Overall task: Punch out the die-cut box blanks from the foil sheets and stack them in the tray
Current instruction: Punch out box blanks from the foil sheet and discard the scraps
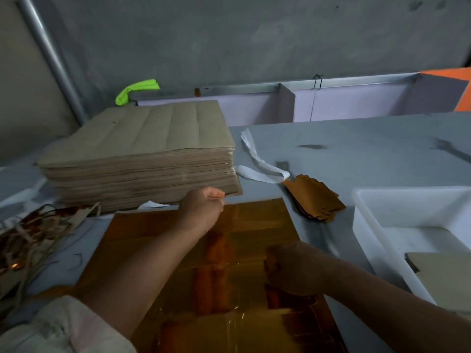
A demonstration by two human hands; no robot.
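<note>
Count: one foil sheet (254, 225), one stack (140, 159), one pile of blanks (316, 200), one tray (367, 225), two grips.

1. The sheet lies flat, gold face up, on the desk (356, 149), directly in front of the person. Its far edge runs just below the stack's near side.
2. The left grip (201, 210) sits at the sheet's far edge with fingers curled. It pinches a thin edge there between thumb and fingers, touching or nearly touching the stack's near right corner.
3. The right grip (293, 271) rests on the middle of the sheet with fingers curled. It is dark and blurred, so whether it holds anything cannot be told.
4. The stack is tall, brown face up, and stands at the far left.
5. The blanks lie loose on the desk just beyond the sheet's far right corner, between stack and tray.
6. The tray is white and stands right of the sheet. One card (443, 273) lies inside at its near end.

Other items: one white strip (257, 161) loops beside the stack, and one heap of scrap (30, 238) lies at the left edge.

Clearance: a narrow band of bare desk separates the sheet's right edge from the tray. A wide open area lies beyond the blanks and the tray.
</note>
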